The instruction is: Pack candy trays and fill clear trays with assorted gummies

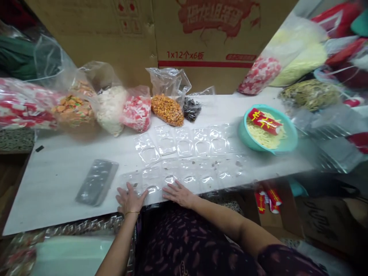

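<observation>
Two rows of clear plastic blister trays (184, 142) lie on the white table in front of me. My left hand (130, 198) rests with fingers spread at the left end of the near row (189, 179). Beside it, my right hand (180, 194) lies flat on that row's front edge, fingers stretched out. Neither hand grips anything. Small dark bits are scattered over the near trays. To the left of my left hand lies a stack of empty-looking clear trays (97, 182).
Bags of red-and-white pieces (137, 111), orange bits (167, 109) and dark bits (192, 109) line the back before a large carton (201, 76). At right, a turquoise bowl (247, 132) holds pale strands and a red packet (263, 122). Below it, an open box (271, 224) contains red packets.
</observation>
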Motion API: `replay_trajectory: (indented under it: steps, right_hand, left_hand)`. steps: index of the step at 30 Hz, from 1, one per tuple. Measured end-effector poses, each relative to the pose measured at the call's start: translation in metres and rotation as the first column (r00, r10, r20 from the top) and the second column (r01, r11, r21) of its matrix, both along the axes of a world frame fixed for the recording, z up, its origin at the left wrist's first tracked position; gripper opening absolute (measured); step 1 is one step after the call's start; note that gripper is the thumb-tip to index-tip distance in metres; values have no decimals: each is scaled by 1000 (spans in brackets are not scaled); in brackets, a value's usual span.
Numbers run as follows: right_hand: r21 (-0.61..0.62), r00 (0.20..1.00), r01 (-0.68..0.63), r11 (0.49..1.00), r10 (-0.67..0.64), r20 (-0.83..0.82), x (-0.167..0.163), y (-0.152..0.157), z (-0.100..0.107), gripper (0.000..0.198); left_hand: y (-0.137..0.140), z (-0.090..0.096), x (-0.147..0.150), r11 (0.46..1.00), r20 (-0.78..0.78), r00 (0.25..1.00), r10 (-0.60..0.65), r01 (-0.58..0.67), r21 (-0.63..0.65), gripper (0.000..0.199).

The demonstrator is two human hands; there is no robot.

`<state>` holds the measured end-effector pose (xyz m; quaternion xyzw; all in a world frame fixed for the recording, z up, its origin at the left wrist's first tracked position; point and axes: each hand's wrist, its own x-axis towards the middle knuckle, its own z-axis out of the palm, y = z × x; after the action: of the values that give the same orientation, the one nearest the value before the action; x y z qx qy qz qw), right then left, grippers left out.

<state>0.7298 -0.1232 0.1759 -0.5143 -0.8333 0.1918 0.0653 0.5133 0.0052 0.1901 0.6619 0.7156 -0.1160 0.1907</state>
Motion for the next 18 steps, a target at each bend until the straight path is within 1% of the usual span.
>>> replay_trajectory:
  steps: [4, 7, 9, 10, 11, 12, 13, 14, 15, 16, 17, 18]
  right_hand:
    - [17, 1000, 10, 1000, -10, -1, 12, -5, 2, 48]
    - [37, 995, 95, 995, -95, -11, 21, -13, 9, 52]
    - [72, 972, 237, 969, -236, -18, 33, -27, 15, 53]
    - [101, 942, 337, 936, -336, -24, 41, -38, 18, 51]
    - [134, 891, 454, 881, -454, -32, 52, -51, 19, 50]
    - [174, 817, 574, 800, -575, -50, 65, -66, 19, 50]
    - [210, 706, 702, 681, -704, -76, 80, -82, 18, 49]
    - [243, 570, 810, 534, -814, -113, 96, -97, 16, 51]
    - [267, 413, 892, 364, -898, -153, 112, -112, 13, 53]
    - [272, 202, 951, 145, -959, -197, 129, -124, 9, 57]
    - [254, -21, 963, -84, -970, -242, 143, -135, 5, 59]
    - [191, -242, 935, -298, -932, -268, 156, -143, 3, 60]
  left_hand:
    - [-1, 2, 16, 1000, 11, 1000, -7, 7, 6, 96]
    - [1, 6, 20, 1000, 23, 1000, -10, 11, -5, 96]
    - [4, 9, 18, 1000, 22, 1000, -1, 1, -5, 98]
    - [5, 10, 17, 1000, 18, 1000, 6, -6, -5, 99]
    - [6, 11, 15, 1000, 12, 1000, 14, -14, -6, 100]
    - [7, 12, 14, 1000, 6, 1000, 20, -20, -5, 100]
    - [9, 13, 14, 1000, 1, 1000, 24, -24, -2, 100]
    - [12, 15, 14, 1000, -2, 1000, 25, -25, 2, 99]
    - [16, 16, 15, 1000, -3, 1000, 24, -24, 4, 98]
    - [21, 18, 17, 1000, -1, 1000, 21, -21, 3, 97]
    - [26, 20, 19, 1000, 4, 1000, 21, -21, 1, 96]
    - [32, 22, 20, 1000, 10, 1000, 25, -25, 0, 94]
